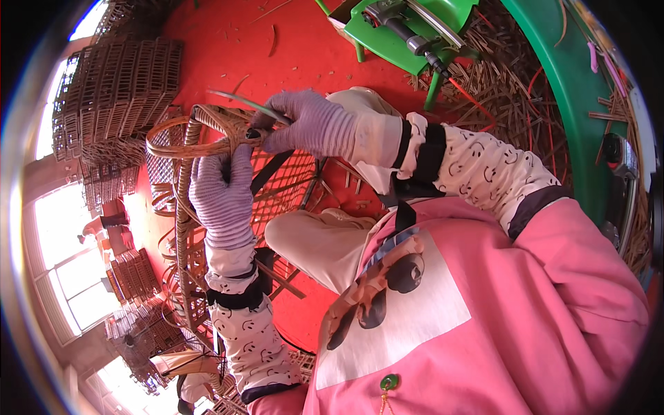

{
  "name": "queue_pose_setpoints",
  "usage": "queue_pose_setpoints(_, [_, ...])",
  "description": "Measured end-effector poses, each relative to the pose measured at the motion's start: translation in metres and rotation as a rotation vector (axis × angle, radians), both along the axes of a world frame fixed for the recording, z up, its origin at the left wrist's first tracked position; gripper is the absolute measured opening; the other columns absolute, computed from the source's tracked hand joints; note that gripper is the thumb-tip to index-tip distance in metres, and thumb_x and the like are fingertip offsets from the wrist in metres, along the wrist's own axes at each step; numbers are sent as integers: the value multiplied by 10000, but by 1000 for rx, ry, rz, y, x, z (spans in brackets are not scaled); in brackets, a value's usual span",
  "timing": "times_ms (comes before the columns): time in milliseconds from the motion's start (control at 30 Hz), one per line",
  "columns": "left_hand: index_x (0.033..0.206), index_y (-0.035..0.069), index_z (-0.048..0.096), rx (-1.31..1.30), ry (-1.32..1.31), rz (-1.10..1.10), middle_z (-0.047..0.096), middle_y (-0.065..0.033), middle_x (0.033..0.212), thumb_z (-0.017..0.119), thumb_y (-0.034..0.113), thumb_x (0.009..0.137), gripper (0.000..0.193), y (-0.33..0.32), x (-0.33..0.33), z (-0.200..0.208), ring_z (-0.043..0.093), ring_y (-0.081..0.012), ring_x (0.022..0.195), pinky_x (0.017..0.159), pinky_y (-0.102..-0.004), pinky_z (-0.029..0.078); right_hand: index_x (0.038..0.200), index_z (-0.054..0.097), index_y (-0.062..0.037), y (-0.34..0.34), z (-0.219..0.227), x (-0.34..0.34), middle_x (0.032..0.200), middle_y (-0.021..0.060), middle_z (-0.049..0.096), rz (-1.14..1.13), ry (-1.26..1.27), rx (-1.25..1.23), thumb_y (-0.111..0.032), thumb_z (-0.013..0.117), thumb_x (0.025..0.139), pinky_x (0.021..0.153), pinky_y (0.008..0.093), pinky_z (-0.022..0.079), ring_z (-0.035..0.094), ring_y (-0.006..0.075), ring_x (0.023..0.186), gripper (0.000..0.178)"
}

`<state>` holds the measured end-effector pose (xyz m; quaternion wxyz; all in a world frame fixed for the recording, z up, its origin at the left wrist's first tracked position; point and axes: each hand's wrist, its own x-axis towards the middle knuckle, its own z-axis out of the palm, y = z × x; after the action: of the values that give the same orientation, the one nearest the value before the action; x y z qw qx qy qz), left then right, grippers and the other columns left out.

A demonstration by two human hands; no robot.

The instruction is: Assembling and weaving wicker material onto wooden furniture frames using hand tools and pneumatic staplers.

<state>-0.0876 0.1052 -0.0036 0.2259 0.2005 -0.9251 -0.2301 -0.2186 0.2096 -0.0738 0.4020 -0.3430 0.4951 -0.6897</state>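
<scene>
gloved left hand is clenched on wicker frame's rim from below; right hand, above it, grips a blade lying across.

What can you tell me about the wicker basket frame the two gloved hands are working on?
The wicker basket frame is an unfinished piece of brown cane: an arched, wrapped rim at the top and open lattice sides of thin slats. It stands tilted over the red floor, in front of the person's knee. The left hand, in a purple knit glove, grips its rim from below; the right hand presses a thin metal blade against the rim's top.
</scene>
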Motion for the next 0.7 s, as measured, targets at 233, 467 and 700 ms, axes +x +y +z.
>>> queue_pose_setpoints(233, [812, 2, 615, 23, 42, 16, 550, -9, 572, 646, 71, 774, 84, 8, -7, 2, 454, -46, 491, 456, -223, 386, 1208, 466, -80, 72, -14, 11, 800, 93, 576, -356, 539, -124, -140, 557, 826, 673, 346, 431, 550, 230, 699, 397])
queue_pose_setpoints(467, [794, -1, 611, -69, 72, -8, 554, -37, 578, 656, 97, 769, 110, 0, -4, -3, 467, -78, 482, 456, -238, 390, 1261, 443, -194, 86, 14, 23, 645, 95, 487, -212, 1110, 174, -122, 531, 816, 508, 354, 432, 528, 262, 612, 459])
queue_pose_setpoints(700, [768, 7, 606, -92, 68, 13, 529, -33, 578, 679, 124, 747, 139, -1, -4, -5, 460, -94, 481, 460, -255, 399, 1260, 446, -214, 84, 16, 25, 664, 73, 508, -232, 1308, 250, -130, 498, 804, 477, 345, 451, 544, 243, 589, 467])
